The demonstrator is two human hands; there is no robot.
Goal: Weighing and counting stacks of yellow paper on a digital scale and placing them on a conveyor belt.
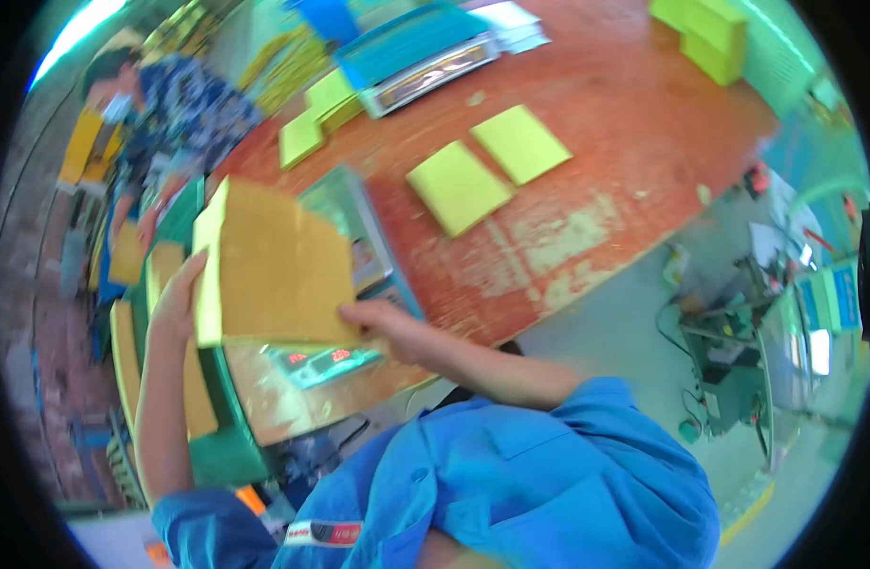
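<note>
Nearest the wearer, a blue shirt (511,465) fills the lower part of the view, with both forearms extended over the near side of the scene. The left hand (179,294) bears against the left side of a block (285,266), yellow along its edges and orange-brown on its broad face. The right hand (383,327) grips the lower right corner, thumb on that face. Both hands are therefore engaged on one item. The block is held tilted at the left end of the table (615,114); its underside is hidden, so contact below cannot be confirmed.

Handling assessment: the thickness suggests a stack of sheets, probably moderately heavy, firm when pressed together but liable to slip or fan if loosely held. Corners would likely dent before anything broke. Opposite sides, taken low with the fingers spread, appear the soundest hold.

Just below the block is a device with a lit red display (333,365); to its left, a green bin (228,417). Behind the block lies a grey-edged tray (382,239). Farther off are two yellow pads (461,188), then yellow stacks (329,100) beside a teal-topped box (411,47).
</note>
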